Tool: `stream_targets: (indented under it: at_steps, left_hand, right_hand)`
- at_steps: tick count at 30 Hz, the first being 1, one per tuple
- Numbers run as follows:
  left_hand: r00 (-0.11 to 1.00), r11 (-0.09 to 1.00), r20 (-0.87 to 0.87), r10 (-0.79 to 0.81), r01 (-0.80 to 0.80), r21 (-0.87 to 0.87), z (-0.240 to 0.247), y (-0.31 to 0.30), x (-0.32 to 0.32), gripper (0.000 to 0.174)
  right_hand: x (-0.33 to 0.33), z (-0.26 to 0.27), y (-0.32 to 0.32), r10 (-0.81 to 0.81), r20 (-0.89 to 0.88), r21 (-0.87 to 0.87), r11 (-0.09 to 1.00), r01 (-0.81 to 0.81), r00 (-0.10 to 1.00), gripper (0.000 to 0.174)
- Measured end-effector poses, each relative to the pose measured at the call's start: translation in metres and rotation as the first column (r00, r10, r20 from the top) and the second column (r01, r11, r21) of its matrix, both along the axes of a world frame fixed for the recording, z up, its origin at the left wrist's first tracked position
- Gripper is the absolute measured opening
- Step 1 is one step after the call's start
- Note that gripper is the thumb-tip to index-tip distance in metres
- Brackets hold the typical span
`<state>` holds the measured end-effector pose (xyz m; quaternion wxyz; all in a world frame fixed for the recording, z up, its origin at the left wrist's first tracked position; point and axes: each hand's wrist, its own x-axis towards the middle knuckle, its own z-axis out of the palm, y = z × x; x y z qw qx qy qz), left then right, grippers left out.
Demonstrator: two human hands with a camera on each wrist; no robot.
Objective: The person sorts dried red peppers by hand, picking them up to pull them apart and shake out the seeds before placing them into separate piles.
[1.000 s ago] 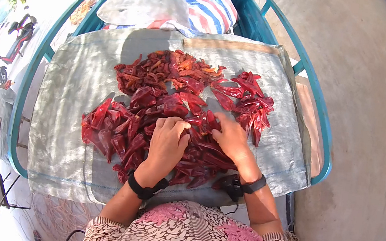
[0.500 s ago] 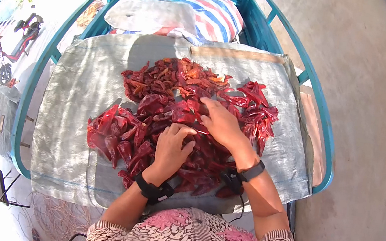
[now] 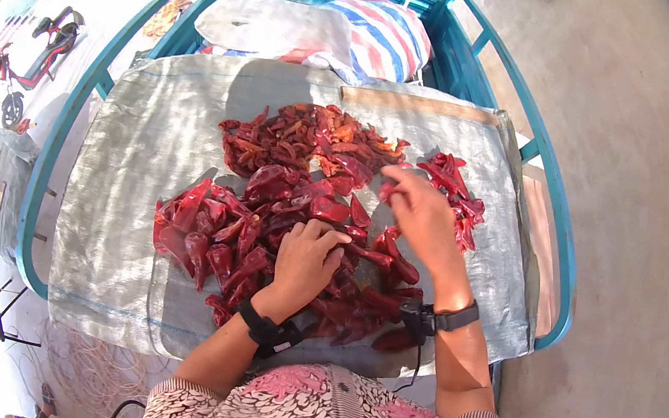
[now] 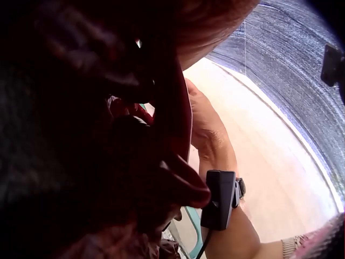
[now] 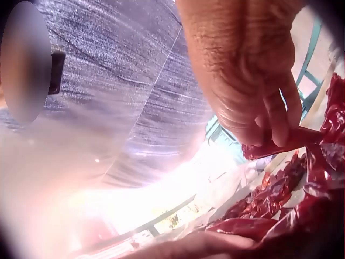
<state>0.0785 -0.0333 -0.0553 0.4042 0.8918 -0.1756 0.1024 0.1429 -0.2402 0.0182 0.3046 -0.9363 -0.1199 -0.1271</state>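
Note:
My right hand (image 3: 426, 218) is raised beside the main heap and pinches a dried red pepper (image 5: 291, 143) between thumb and fingers, seen from the right wrist. In the head view my left hand (image 3: 306, 261) rests on the big heap of red peppers (image 3: 212, 230), its fingers loosely bent over them. The left wrist view is mostly dark, with a long pepper (image 4: 175, 116) close under that hand. Behind the heap lies a pile of smaller, orange-red shrivelled peppers (image 3: 280, 137). A smaller group of glossy red peppers (image 3: 450, 174) lies to the right.
A grey woven sheet (image 3: 139, 139) covers the surface under the peppers. Blue-green rails (image 3: 558, 232) of a cart bed run along both sides. Behind are a striped sack (image 3: 384, 36) and a pale sack (image 3: 275, 25). A scooter (image 3: 48, 53) stands far left.
My right hand first reached forward over the heap, then drew to the right with a pepper in its fingers. The left hand stays on the heap, shifting slightly.

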Motion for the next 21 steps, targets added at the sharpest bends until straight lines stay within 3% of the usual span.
stream_targets:
  at_steps: [1,2,5,7,9,12,16,21]
  left_hand:
    - [1.0,1.0,0.006,-0.003,0.003,-0.003,0.0,0.0,0.0,0.024]
    - [1.0,1.0,0.015,-0.004,0.004,-0.006,-0.001,0.0,0.002,0.024]
    - [1.0,1.0,0.02,-0.008,0.008,0.0,-0.002,0.0,0.002,0.023]
    - [1.0,1.0,0.013,-0.018,0.018,0.006,-0.002,0.0,0.002,0.023]
    - [0.999,1.0,0.021,-0.027,0.027,0.001,-0.003,0.001,0.003,0.022]
    - [0.999,1.0,0.033,-0.024,0.025,-0.015,-0.006,0.002,0.002,0.021]
    - [0.999,1.0,0.027,-0.024,0.024,-0.004,-0.004,0.001,0.002,0.019]
    - [0.999,1.0,0.032,-0.023,0.023,0.003,-0.006,0.002,0.002,0.019]
  right_hand:
    - [-0.002,0.006,-0.006,-0.071,-0.01,0.012,0.997,0.071,0.997,0.043]
    - [-0.004,0.01,-0.009,-0.225,0.075,-0.093,0.968,0.231,0.971,0.041]
    - [-0.014,0.014,0.0,-0.335,-0.007,-0.031,0.942,0.334,0.942,0.038]
    - [-0.022,-0.004,-0.002,-0.063,-0.041,-0.129,0.99,0.057,0.997,0.04]
    - [-0.034,-0.014,-0.003,-0.207,-0.183,-0.344,0.929,0.135,0.961,0.04]
    - [-0.045,-0.023,-0.014,-0.286,-0.243,-0.387,0.905,0.178,0.927,0.037]
    - [-0.053,-0.032,-0.022,-0.224,-0.369,-0.368,0.926,0.079,0.902,0.038]
    - [-0.054,-0.023,-0.025,-0.19,-0.405,-0.126,0.98,0.151,0.894,0.036]
